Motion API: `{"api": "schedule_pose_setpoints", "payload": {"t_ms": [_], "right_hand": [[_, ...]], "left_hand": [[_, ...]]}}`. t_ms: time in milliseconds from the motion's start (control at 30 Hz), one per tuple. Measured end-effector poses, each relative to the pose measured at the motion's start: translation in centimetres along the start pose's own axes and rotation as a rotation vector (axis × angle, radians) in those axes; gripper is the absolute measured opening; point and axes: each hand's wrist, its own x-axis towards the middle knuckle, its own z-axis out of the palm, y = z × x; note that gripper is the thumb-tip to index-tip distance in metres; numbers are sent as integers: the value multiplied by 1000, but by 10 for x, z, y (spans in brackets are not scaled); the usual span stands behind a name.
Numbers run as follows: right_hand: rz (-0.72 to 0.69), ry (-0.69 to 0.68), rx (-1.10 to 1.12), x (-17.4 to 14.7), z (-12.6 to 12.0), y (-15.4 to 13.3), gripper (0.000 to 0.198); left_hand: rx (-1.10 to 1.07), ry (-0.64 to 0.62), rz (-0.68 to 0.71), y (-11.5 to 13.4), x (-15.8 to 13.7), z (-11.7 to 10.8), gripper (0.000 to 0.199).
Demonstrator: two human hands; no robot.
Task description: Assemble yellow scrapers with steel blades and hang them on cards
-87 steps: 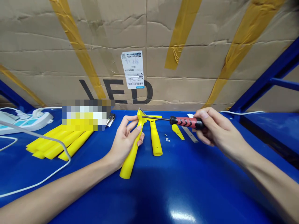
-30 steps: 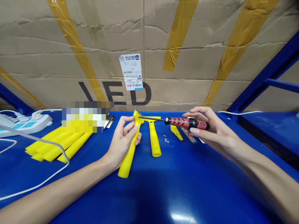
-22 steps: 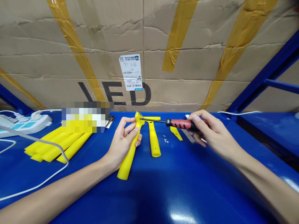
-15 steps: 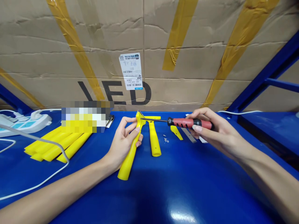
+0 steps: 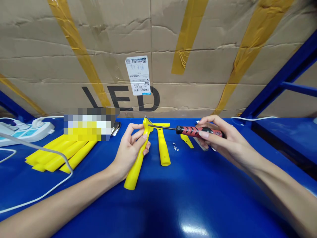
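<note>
My left hand (image 5: 131,147) is closed around a yellow plastic scraper (image 5: 134,175), its head up and its hollow handle slanting toward me. A thin blade edge shows at the top of the head. Between the fingers of my right hand (image 5: 224,135) is the red and black handle of a screwdriver (image 5: 189,131). Its shaft runs left, and the tip meets the scraper's head. Behind, on the blue table, lies another yellow scraper handle (image 5: 163,150). Several small screws and nuts (image 5: 175,147) lie right of it, near a small yellow plate (image 5: 187,141) and a grey metal strip (image 5: 201,144).
Several yellow handles (image 5: 58,153) are piled at the left, partly behind a pixelated patch. A white power strip (image 5: 43,131) and a loose pale cable (image 5: 49,194) are beyond them. A large cardboard box (image 5: 119,39) walls off the back; blue metal posts (image 5: 279,77) stand right.
The screwdriver handle has turned about its own axis in my right fingers, which have shifted slightly. Its tip stays at the scraper's head. My left hand holds almost still.
</note>
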Motion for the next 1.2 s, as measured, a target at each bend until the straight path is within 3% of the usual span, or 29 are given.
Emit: {"api": "schedule_pose_setpoints", "payload": {"t_ms": [100,200,367,633,800,1200], "right_hand": [[-121,28,-238,-3,-3,1,29],[-134,80,-286,-4,-4,-1,28],[-30,84,-75,-3,0,-5,24],[295,124,291,1,6,-10,24],[400,161,364,3,6,-10,25],[540,97,453,9,-2,-4,23]], "left_hand": [[-4,6,-8,1,0,0,30],[-6,-10,-23,2,-1,0,30],[-6,-6,-54,2,-2,1,33],[32,-42,-18,0,-4,-1,30],[48,-54,2,-1,-2,-2,30],[-52,-18,-30,0,6,-2,35]]}}
